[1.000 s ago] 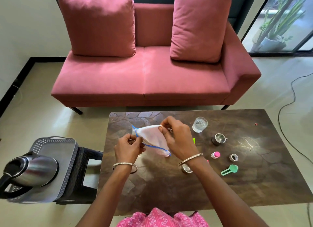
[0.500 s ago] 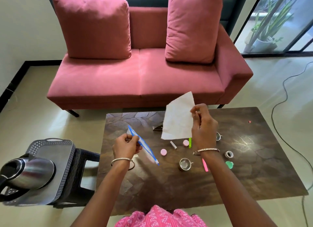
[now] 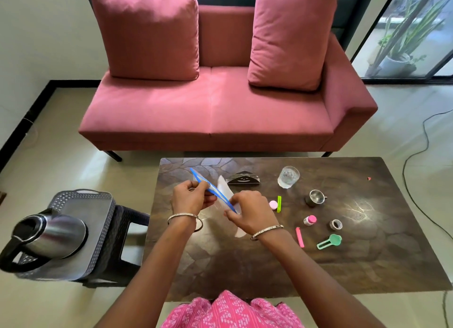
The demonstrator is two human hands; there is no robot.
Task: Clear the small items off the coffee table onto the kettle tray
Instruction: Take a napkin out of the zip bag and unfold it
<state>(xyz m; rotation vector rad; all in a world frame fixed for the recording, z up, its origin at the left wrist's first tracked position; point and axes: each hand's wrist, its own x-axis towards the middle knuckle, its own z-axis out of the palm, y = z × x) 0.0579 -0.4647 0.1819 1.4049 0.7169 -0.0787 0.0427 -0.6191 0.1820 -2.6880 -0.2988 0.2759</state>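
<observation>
Above the dark coffee table (image 3: 269, 266), my left hand (image 3: 190, 200) and my right hand (image 3: 248, 212) both pinch a clear zip bag with a blue seal (image 3: 213, 189). A white paper (image 3: 224, 188) sticks out behind the bag, between the hands. On the table's right half lie a glass (image 3: 288, 177), a small steel cup (image 3: 315, 197), a green clip (image 3: 279, 204), a pink cap (image 3: 272, 204), a pink-capped bottle (image 3: 310, 220), a tape roll (image 3: 335, 224), a pink clip (image 3: 299, 237) and a green scoop (image 3: 329, 242). The grey kettle tray (image 3: 98, 220) sits on a stool to the left.
A steel kettle (image 3: 49, 237) stands on the tray, filling its near half. A black napkin holder (image 3: 242, 179) stands at the table's far edge. A red sofa (image 3: 220, 107) lies beyond the table. A cable (image 3: 416, 180) runs along the floor at the right.
My right hand came down from holding the white paper up in the air and now grips the bag with the left hand. The paper is now at the bag.
</observation>
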